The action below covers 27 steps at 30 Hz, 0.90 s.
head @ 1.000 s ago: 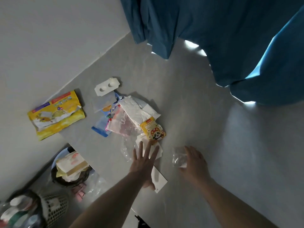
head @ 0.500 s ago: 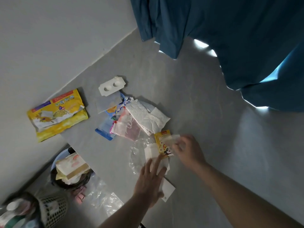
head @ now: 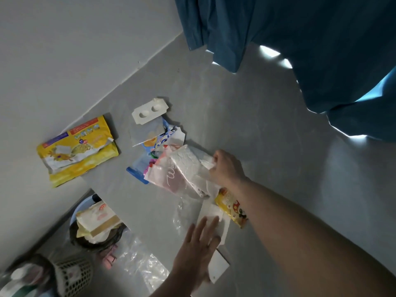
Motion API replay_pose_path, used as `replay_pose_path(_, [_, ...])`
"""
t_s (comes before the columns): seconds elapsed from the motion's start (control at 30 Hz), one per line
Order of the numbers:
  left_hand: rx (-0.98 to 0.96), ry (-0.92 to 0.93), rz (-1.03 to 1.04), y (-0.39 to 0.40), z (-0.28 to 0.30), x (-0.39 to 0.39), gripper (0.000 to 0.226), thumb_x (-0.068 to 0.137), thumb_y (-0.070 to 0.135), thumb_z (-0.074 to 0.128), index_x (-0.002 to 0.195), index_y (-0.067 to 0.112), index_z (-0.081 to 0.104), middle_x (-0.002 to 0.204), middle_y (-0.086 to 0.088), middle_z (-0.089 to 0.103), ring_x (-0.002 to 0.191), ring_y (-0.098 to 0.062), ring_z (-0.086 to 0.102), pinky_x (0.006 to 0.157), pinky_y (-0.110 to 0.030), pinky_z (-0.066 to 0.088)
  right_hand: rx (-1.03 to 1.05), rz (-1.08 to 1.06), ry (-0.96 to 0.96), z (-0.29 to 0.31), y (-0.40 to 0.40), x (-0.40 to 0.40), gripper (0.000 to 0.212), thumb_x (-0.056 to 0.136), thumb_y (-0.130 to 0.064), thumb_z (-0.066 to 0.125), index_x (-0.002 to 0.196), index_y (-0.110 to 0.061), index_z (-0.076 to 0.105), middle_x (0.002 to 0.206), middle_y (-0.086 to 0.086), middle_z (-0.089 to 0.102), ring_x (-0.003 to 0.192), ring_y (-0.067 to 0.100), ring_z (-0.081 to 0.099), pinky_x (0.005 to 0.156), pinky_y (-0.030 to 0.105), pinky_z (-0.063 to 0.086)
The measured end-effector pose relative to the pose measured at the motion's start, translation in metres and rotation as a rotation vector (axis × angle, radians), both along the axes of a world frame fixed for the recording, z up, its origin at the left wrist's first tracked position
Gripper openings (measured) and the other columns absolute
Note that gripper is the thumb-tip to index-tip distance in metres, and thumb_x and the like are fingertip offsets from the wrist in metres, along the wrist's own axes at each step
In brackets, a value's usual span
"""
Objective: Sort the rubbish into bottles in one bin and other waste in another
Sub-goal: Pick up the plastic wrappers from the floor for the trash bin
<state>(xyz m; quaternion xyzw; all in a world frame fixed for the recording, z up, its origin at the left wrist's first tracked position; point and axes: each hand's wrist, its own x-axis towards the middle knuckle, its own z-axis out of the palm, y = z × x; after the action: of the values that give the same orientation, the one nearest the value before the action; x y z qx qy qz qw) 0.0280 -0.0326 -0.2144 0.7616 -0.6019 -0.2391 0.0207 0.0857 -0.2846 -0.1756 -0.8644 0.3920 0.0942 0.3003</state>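
the left hand [head: 198,245] is laid flat, fingers straight, on white paper scraps [head: 211,217] on the grey floor [head: 267,136]. farther off, a white crinkled wrapper [head: 188,166] atop the rubbish pile is pinched by the right hand [head: 227,168]. two bins [head: 94,228] are seen lower left.

floor [head: 246,116]: grey, smooth | wall [head: 75,50]: pale grey | curtain [head: 310,39]: dark blue, daylight under hem

Bare floor [head: 267,129] right of the wrapper pile [head: 171,163]; left blocked by yellow pack [head: 77,151] and bins [head: 96,228] (curtain [head: 300,39] overhangs far side).
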Motion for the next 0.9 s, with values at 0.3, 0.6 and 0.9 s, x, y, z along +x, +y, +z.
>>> replay_pose_path(0.3, [0.081,0.073,-0.031,0.014,0.015,-0.001,0.095,0.031,0.054,0.093,0.116,0.024,0.065,0.144,0.003,0.053,0.124,-0.027,0.06,0.098,-0.04,0.054,0.273,-0.543,-0.152,0.018,-0.04,-0.141,0.026,0.08,-0.021,0.081,0.072,-0.015,0.057,0.067,-0.004,0.06,0.062,0.015,0.055,0.054,0.026,0.041])
replay_pose_path(0.6, [0.18,-0.013,0.144,-0.015,0.036,-0.012,0.132,0.072,0.026,0.085,0.16,0.028,-0.014,0.169,-0.004,-0.015,0.137,-0.031,0.036,0.107,-0.044,0.042,0.44,-0.798,-0.272,0.032,-0.012,-0.219,0.028,0.087,-0.02,0.075,0.068,-0.014,0.055,0.057,-0.004,0.053,0.057,0.016,0.047,0.054,0.026,0.036])
replay_pose_path(0.9, [0.307,-0.132,0.18,-0.032,0.042,-0.031,0.108,0.059,0.026,0.091,0.143,0.017,0.024,0.148,-0.008,0.024,0.126,-0.031,0.039,0.097,-0.043,0.046,0.526,-0.738,-0.327,0.044,0.026,-0.267,0.023,0.086,-0.019,0.077,0.075,-0.007,0.061,0.065,0.001,0.051,0.063,0.016,0.047,0.063,0.031,0.038])
